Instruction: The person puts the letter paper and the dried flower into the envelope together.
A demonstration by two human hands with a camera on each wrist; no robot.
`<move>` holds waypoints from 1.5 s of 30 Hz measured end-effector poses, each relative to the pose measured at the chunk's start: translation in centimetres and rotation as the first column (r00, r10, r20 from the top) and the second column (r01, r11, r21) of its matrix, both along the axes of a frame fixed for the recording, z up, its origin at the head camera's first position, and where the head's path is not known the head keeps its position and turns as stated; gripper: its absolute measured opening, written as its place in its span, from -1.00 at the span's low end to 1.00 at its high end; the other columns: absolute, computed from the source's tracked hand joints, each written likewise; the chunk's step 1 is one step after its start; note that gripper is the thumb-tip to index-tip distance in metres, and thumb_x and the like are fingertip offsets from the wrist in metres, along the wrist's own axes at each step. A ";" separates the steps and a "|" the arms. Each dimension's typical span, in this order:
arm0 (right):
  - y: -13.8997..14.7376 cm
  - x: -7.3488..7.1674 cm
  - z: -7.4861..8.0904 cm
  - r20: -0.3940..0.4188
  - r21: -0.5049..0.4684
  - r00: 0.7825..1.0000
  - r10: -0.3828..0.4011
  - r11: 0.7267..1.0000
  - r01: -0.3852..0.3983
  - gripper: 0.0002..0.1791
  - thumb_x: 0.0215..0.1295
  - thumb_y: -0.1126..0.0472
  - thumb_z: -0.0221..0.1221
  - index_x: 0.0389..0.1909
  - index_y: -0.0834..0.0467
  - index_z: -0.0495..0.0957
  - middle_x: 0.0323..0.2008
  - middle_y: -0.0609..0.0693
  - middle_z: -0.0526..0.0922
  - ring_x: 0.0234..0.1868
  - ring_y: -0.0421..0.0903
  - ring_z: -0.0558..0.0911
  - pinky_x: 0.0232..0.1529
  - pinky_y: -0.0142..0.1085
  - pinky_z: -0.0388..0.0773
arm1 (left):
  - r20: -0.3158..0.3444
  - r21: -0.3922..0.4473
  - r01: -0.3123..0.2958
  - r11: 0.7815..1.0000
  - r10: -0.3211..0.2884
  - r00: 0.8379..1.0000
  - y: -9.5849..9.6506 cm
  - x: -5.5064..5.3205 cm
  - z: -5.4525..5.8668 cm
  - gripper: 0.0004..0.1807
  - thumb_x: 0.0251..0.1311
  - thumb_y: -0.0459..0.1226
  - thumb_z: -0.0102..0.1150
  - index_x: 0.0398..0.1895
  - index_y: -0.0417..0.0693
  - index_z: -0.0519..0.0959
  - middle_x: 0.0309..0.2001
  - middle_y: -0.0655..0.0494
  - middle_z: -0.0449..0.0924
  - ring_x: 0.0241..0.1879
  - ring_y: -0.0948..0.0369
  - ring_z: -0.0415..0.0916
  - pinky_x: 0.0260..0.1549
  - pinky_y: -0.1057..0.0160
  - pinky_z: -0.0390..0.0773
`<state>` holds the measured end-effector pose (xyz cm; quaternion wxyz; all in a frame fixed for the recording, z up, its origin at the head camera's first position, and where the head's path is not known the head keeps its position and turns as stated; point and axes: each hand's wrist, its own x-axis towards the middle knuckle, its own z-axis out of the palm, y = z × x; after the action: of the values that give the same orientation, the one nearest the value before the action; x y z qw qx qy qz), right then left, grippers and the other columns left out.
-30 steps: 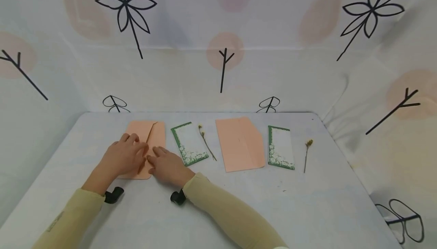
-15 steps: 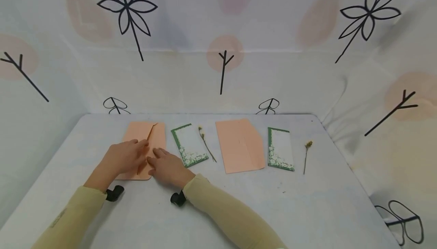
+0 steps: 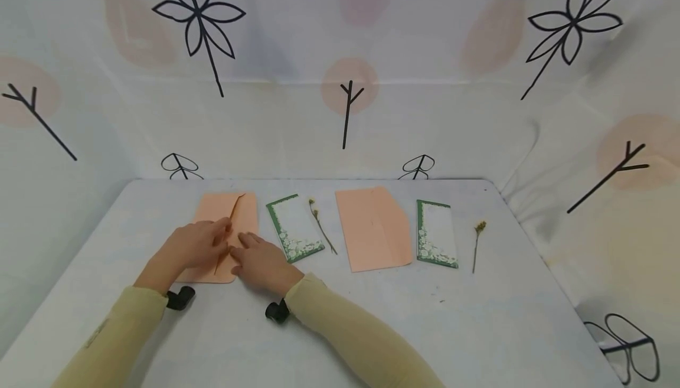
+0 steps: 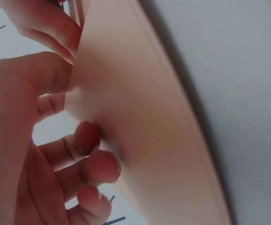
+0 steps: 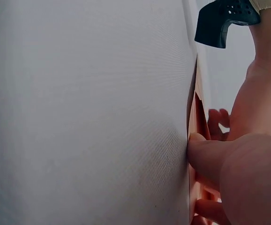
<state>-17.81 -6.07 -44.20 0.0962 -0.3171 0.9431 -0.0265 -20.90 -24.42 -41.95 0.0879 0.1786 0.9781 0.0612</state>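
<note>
A peach paper envelope (image 3: 247,208) lies at the left of the table, its flap folded over and a little raised along a slanting edge. My left hand (image 3: 196,246) is over the flap; in the left wrist view, its thumb (image 4: 56,72) and index finger pinch the edge of the paper, the other fingers loosely bent. My right hand (image 3: 262,261) rests on the envelope's right part with its fingers extended towards the flap edge. In the right wrist view its thumb (image 5: 206,152) presses at the paper beside a narrow gap in the envelope (image 5: 200,110).
Right of the envelope lie a green-bordered floral card (image 3: 289,228), a dried flower stem (image 3: 321,225) and a second peach envelope (image 3: 372,228). Farther right are another floral card (image 3: 438,234) and another dried flower (image 3: 476,243). Patterned cloth (image 3: 276,122) hangs behind the table.
My left hand's raised fingers have lowered and drawn in at the flap edge. The right hand stays in place on the envelope. The head view has tilted slightly upward.
</note>
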 end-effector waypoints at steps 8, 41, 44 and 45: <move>0.2 0.2 0.3 0.005 -0.006 1.000 0.008 1.000 -0.008 -0.40 0.50 -0.20 -0.05 0.50 -0.18 0.22 0.54 -0.11 0.06 0.53 -0.20 0.01 0.38 -0.39 0.08 | 0.095 0.088 -0.003 0.996 -0.005 0.995 -0.4 -0.7 -0.4 -0.65 0.37 -0.22 0.03 0.18 -0.07 0.45 -0.52 0.10 0.32 -0.46 0.13 0.37 -0.38 0.08 0.35; 5.1 -2.3 0.5 0.091 -0.533 0.986 -0.139 0.830 0.166 -0.61 0.47 0.11 0.13 0.27 -0.05 0.54 0.24 -0.15 0.55 0.02 -0.18 0.64 0.08 -0.30 0.49 | 0.137 0.195 0.000 0.981 -0.027 0.990 -0.5 -1.4 -1.3 -0.93 0.32 -0.25 0.02 -0.22 0.09 0.35 -0.57 0.15 0.26 -0.57 0.19 0.31 -0.50 0.21 0.24; 6.4 -3.1 0.6 0.139 -0.629 0.971 -0.194 0.740 0.238 -0.58 0.44 0.13 0.18 0.29 -0.03 0.52 0.19 -0.10 0.59 -0.19 -0.12 0.67 -0.07 -0.32 0.53 | 0.154 0.190 -0.022 0.982 -0.008 0.988 -0.4 -1.4 -1.1 -0.92 0.31 -0.25 0.02 -0.21 0.09 0.35 -0.57 0.15 0.26 -0.58 0.18 0.29 -0.51 0.21 0.22; 6.9 -3.3 0.7 0.159 -0.662 0.966 -0.204 0.704 0.257 -0.57 0.43 0.15 0.19 0.30 -0.01 0.51 0.19 -0.07 0.59 -0.21 -0.11 0.67 -0.09 -0.32 0.53 | 0.158 0.190 -0.028 0.981 -0.002 0.987 -0.4 -1.4 -1.0 -0.92 0.31 -0.25 0.02 -0.22 0.10 0.35 -0.57 0.15 0.25 -0.58 0.18 0.28 -0.51 0.21 0.21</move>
<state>-21.12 0.81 -43.50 0.0048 -0.2086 0.8964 -0.3910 -22.30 -24.79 -42.92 0.1469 0.1744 0.9588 0.1696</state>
